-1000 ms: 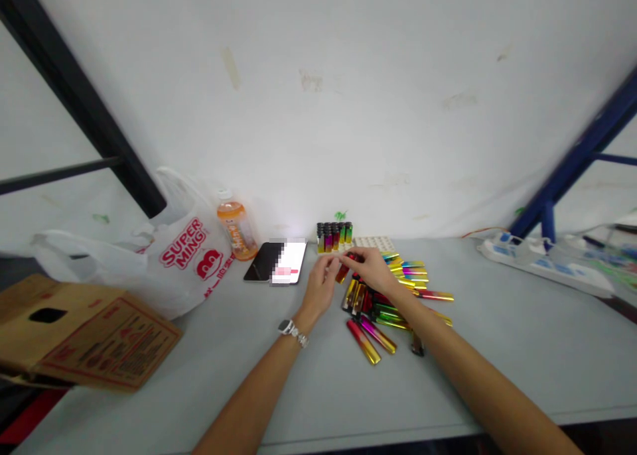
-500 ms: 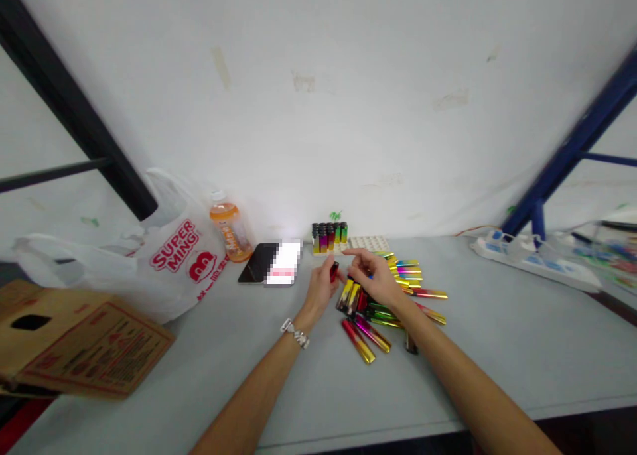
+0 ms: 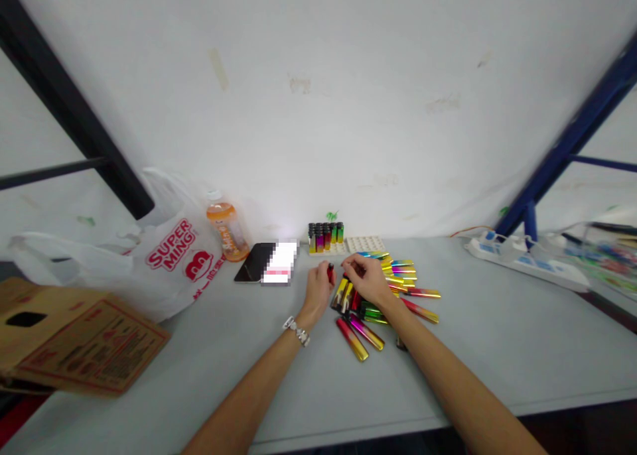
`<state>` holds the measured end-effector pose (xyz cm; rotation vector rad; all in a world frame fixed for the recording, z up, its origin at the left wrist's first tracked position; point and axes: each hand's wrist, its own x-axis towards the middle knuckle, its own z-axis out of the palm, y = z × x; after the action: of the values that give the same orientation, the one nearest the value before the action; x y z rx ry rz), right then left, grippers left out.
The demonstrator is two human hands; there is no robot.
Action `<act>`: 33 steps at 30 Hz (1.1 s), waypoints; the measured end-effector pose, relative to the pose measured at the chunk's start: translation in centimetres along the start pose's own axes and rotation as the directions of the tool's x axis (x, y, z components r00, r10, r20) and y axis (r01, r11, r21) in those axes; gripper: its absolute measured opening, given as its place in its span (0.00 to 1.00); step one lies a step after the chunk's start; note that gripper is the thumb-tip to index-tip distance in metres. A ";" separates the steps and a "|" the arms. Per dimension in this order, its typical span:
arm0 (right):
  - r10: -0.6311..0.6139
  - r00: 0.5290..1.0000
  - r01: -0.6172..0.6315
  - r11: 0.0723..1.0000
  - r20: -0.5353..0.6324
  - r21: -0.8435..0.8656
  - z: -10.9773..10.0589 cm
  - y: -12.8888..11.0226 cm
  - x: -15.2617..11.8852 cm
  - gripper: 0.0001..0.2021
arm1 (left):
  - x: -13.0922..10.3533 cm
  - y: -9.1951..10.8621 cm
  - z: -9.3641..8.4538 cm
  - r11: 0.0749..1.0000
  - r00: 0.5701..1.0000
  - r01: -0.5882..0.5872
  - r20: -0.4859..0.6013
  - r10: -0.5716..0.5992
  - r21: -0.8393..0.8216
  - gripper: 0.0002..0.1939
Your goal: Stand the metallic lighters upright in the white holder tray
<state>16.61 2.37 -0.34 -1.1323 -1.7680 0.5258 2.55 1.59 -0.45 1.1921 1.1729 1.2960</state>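
Observation:
My left hand (image 3: 317,291) is closed around a small red lighter (image 3: 330,273) with a black top, held upright just above the table. Close to its right, my right hand (image 3: 369,280) has its fingers bent together in a pinch; whatever they hold is hidden. Under and around the right hand lies a loose pile of shiny lighters in several colours, among them a red-and-gold one (image 3: 352,339) and a purple-and-gold one (image 3: 367,332). Behind the hands, several lighters (image 3: 326,237) stand upright in a white tray (image 3: 340,249) with holes.
Beside the filled tray sits another white holed tray (image 3: 365,244). Leftward are a tablet (image 3: 255,262), an orange drink bottle (image 3: 227,231), a white plastic bag (image 3: 174,262) and a cardboard box (image 3: 89,339). A power strip (image 3: 527,262) lies at the right by a blue metal post (image 3: 572,143).
My right hand's fingers have drawn together and come down slightly from beside the tray. My left hand still holds the red lighter. The whole view has shifted a little.

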 end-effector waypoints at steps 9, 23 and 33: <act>-0.008 0.999 0.009 1.000 0.033 -0.019 0.0 0.0 -0.1 0.09 | -0.1 0.2 -0.1 0.999 0.999 0.044 0.007 -0.044 -0.031 0.28; -0.016 0.995 0.014 1.000 0.096 0.020 -0.2 -0.2 -0.5 0.09 | -0.5 0.5 -0.6 0.996 0.998 0.052 0.037 -0.049 -0.076 0.28; -0.045 0.994 0.042 0.999 0.096 0.034 0.0 0.1 -0.5 0.08 | -0.1 -0.2 -0.6 0.997 0.997 -0.063 0.050 0.065 -0.040 0.15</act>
<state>16.72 1.93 -0.63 -1.0593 -1.8569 0.5883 1.93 1.46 -0.73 1.2363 1.0758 1.3218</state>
